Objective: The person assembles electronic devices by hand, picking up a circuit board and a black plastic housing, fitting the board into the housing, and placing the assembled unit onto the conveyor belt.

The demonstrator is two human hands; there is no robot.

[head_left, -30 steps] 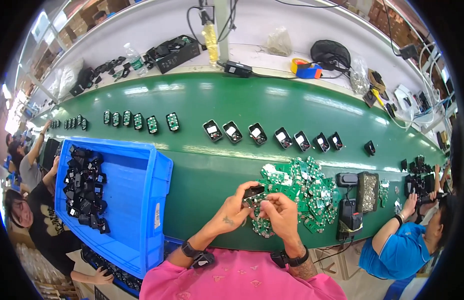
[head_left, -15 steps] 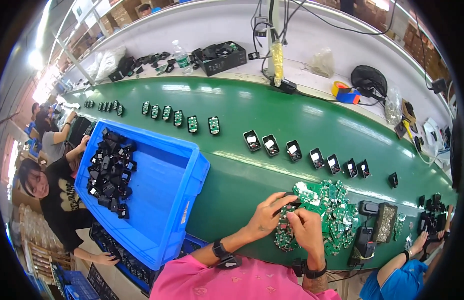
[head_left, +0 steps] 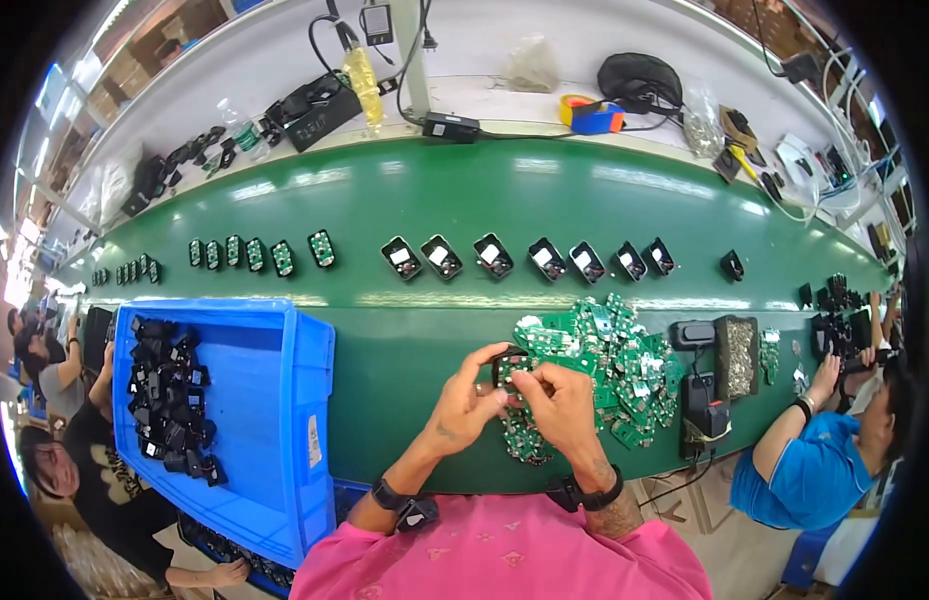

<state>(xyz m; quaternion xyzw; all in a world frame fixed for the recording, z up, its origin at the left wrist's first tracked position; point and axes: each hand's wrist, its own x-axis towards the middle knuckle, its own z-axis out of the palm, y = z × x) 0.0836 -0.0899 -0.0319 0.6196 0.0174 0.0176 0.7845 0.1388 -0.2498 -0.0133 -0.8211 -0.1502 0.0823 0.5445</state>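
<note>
My left hand is closed around a small black plastic housing that has a green circuit board at its open face. The thumb and fingers of my right hand press on the board and the near side of the housing. Both hands are just above the left edge of a heap of loose green circuit boards. Farther back on the green table, several open black housings stand in a row, with white labels and wires inside.
A blue crate holding black parts stands at the left. Housings fitted with boards line the far left. Right of the heap are a black power tool and a grainy block. People work at both sides.
The view has swung to the right. The housing in my hands has tilted so the green board in it now shows, and my right thumb has moved onto it.
</note>
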